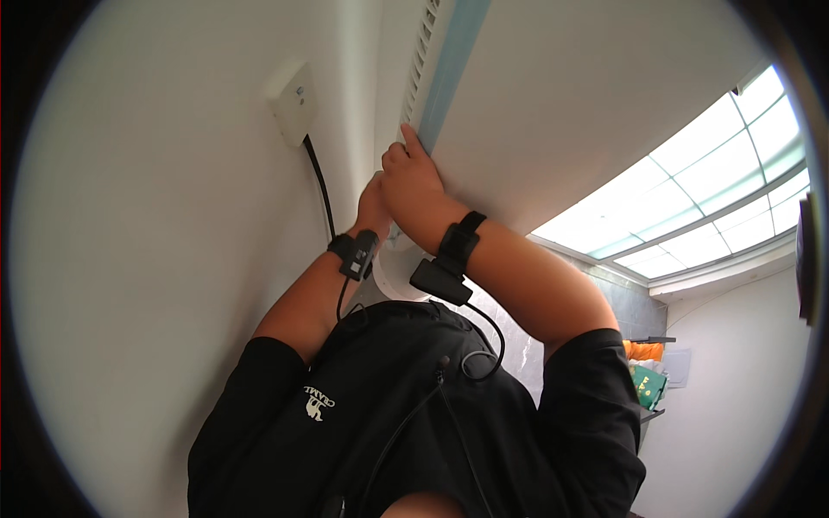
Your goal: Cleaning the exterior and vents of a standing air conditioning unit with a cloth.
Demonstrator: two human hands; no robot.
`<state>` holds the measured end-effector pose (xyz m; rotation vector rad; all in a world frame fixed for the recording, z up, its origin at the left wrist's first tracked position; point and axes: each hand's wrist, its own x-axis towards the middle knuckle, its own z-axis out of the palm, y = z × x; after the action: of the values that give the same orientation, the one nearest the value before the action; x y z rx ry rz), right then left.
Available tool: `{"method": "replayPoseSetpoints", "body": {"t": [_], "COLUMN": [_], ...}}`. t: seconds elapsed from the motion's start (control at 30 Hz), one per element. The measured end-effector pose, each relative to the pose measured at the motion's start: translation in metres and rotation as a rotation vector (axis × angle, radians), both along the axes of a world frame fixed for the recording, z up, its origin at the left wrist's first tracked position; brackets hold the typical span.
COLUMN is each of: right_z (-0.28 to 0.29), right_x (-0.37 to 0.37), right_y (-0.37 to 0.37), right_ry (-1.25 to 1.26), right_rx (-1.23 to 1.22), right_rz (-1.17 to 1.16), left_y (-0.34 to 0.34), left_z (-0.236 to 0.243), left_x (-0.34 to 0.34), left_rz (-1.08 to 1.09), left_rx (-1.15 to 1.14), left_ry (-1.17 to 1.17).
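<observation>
Evidently, the white vented unit (pixel 553 104) is set beside the wall (pixel 173 216). Its slotted edge is touched, or nearly so, by the extended index finger of the right hand (pixel 414 177); the other fingers are curled, but whether anything is gripped cannot be told. The left hand (pixel 372 207) is partly hidden, its hold unclear. A fingertip might be pinched in the slots, or the black cable (pixel 319 181) snagged by the left wrist's strapped device (pixel 357 255).

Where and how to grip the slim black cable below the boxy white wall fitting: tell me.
Pinch the cable midway between the white fitting and the black left wristband, probably from the right: that slim stretch lies uncovered and bows rightward; lower down the wristband hides it.
</observation>
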<state>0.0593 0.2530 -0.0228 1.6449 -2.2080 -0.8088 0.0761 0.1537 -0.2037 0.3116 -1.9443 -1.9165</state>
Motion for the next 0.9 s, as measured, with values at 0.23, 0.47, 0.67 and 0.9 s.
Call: {"method": "replayPoseSetpoints", "body": {"t": [0.23, 0.47, 0.67, 0.9], "right_z": [-0.088, -0.07, -0.101, -0.019], "right_x": [-0.004, -0.012, -0.016, -0.003], "right_y": [-0.009, -0.026, -0.029, -0.032], "right_ry": [-0.105, -0.152, -0.187, -0.081], "right_rx": [0.148, 0.178, 0.263, 0.293], "right_rz": [0.011, -0.022, -0.039, -0.062], "left_y": [0.01, 0.005, 0.007, -0.016], "left_z": [-0.037, -0.025, -0.034, -0.022], "left_x": [0.02, 0.016, 0.018, -0.009], "left_rz": [-0.058, -0.01, 0.019, -0.124], "left_rx": [0.256, 0.605, 0.912, 0.902], "left_ry": [-0.172, -0.216, -0.233, -0.054]}}
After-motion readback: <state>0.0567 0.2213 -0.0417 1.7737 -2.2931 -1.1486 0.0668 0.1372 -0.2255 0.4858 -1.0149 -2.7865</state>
